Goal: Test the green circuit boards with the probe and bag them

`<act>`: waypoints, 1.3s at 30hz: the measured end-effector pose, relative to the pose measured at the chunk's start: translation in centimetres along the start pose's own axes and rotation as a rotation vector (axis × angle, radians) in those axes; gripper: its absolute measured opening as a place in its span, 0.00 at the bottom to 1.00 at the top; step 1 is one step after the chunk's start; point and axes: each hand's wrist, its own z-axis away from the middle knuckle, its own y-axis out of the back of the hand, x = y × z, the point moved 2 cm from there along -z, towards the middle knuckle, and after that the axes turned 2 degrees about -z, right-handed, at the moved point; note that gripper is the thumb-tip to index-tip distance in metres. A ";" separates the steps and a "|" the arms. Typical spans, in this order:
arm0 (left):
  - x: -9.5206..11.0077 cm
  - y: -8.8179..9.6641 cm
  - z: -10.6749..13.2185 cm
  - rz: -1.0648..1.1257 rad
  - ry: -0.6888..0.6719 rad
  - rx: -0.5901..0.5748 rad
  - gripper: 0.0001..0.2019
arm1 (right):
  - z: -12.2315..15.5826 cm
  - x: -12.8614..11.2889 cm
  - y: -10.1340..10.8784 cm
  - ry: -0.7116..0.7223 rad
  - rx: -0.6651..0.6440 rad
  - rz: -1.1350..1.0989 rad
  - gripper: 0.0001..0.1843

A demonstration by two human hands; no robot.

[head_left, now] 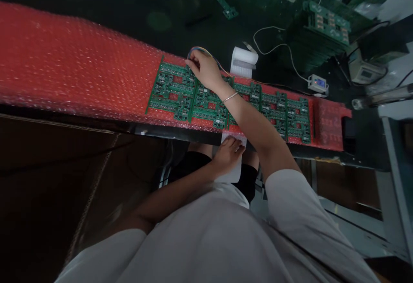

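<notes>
Dark green bench (122,5) fills the far side, with a long sheet of red bubble wrap (80,61) laid along its near edge. On the wrap lies a row of green circuit boards (203,113), set side by side, with red showing through their cut-outs.

The right hand (204,70) is above the far part of the row, toward its left end, where the first two boards meet. Its thumb and fingers are drawn together on the end of some coloured wires (200,48); these loop up over the back of the hand and run right along the far side of the boards. The exact tip is hidden, so contact with a board cannot be told. The right forearm, with a thin bracelet (230,97) at the wrist, crosses over the middle boards.

The left hand (228,153) is on the near side of the row, just below the bench edge, its fingers bent over a white paper strip (235,173); whether it grips or only rests there cannot be told.

Beyond the right hand stands a white paper roll (241,61). Farther right are a small meter (318,83) with a lit display and a stack of boards (327,24).
</notes>
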 end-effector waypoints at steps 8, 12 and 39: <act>0.4 -0.7 0.8 -0.058 -0.033 0.078 0.11 | -0.1 0.8 -0.9 0.080 0.038 -0.048 0.22; 0.4 -0.5 0.8 -0.044 -0.022 0.055 0.12 | -0.1 1.0 -1.1 0.113 0.071 -0.093 0.23; -22.0 18.3 -6.9 -0.006 0.438 0.152 0.08 | 1.0 -0.4 -0.2 0.168 0.203 -0.128 0.26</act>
